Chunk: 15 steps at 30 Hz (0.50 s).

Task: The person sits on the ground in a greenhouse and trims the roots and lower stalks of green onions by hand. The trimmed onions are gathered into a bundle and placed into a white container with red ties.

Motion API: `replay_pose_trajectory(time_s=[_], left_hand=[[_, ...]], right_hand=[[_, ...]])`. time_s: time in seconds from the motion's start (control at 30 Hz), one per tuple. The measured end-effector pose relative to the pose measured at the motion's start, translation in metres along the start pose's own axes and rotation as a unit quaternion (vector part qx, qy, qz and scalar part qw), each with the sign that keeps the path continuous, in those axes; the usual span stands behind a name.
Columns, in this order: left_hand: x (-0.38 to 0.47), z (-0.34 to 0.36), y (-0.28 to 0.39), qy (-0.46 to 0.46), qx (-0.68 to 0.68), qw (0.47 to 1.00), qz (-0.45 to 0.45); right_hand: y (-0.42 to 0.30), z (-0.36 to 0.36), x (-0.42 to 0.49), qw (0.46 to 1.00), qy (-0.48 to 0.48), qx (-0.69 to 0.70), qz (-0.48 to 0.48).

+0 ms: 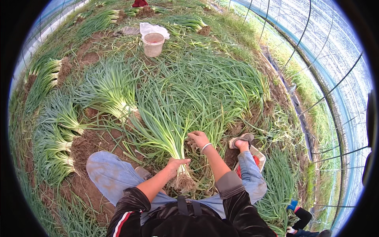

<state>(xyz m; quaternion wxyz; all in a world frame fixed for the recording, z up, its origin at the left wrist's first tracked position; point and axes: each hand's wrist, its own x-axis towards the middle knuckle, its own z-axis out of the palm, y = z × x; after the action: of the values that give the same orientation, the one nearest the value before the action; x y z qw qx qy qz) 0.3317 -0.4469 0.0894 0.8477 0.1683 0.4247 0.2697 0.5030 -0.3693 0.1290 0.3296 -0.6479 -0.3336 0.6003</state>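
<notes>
My left hand [174, 166] grips a bunch of green onions [174, 142] by the pale stems, just above the brown fibrous roots. The bunch tilts away from me, its long leaves fanning out over the pile ahead. My right hand [197, 139], with a white bracelet at the wrist, hovers just right of the leaves. Its fingers are bent and apart, with nothing clearly between them. Beyond both hands spreads a wide heap of loose green onions [204, 80]. Another bunch [114, 97] lies to the left, roots towards me.
Tied bunches [65, 145] lie at the left. A plastic bucket [154, 46] stands ahead beside a white bag [149, 28]. By my right foot [242, 141] sits a white basket [261, 158] with red ties. At lower right is another person's arm [303, 217]. A plastic-covered greenhouse wall [334, 74] curves along the right.
</notes>
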Motion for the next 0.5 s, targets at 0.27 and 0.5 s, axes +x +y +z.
replay_pose_trajectory(time_s=[0.27,0.5], left_hand=[[0.002,-0.005,-0.005,-0.013,-0.006,1.0,0.008],[0.003,-0.001,0.001,-0.066,-0.162,0.984,-0.01]], right_hand=[[0.046,0.032,-0.012,0.909,0.079,-0.389,-0.128],[0.054,0.024,-0.03,0.985,0.036,-0.146,-0.083]])
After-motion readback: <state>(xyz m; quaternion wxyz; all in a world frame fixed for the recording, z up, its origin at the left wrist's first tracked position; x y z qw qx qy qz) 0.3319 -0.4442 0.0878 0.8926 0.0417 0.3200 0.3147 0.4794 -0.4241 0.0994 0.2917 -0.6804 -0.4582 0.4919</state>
